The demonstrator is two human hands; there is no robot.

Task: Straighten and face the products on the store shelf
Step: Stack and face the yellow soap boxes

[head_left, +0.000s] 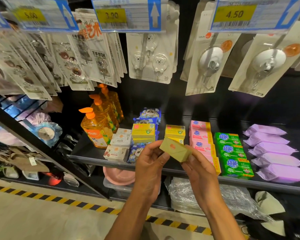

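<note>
A small olive-yellow cardboard box (pixel 176 149) is held tilted in the air between both hands, just in front of the front edge of the dark metal shelf (pixel 87 150). The left hand (pixel 148 164) is curled round the box's left end, which is pinched between thumb and fingers. The right hand (pixel 200 169) is clamped on its lower right end. The hands are close together, joined only by the box.

On the shelf behind it, two stacks of bright yellow boxes (pixel 143 134) are seen near the front edge. Blue cartoon-printed packs (pixel 150 113) are placed behind and beside the left stack. Toward the left edge, white printed cartons (pixel 119 144) and orange pump bottles (pixel 95 130) are set in rows running back. To the right, pink wrapped bars (pixel 200 135), green wrapped bars (pixel 232 153) and lilac soft packs (pixel 274 153) are lined up front to back, the lilac ones nearest the right edge.

Above, carded hooks (pixel 151 56) are hung under yellow price labels (pixel 111 15). Below the shelf a pink plastic basin (pixel 119 176) is stored. The pale floor (pixel 24 219) is marked by yellow-and-black striped tape (pixel 42 196).
</note>
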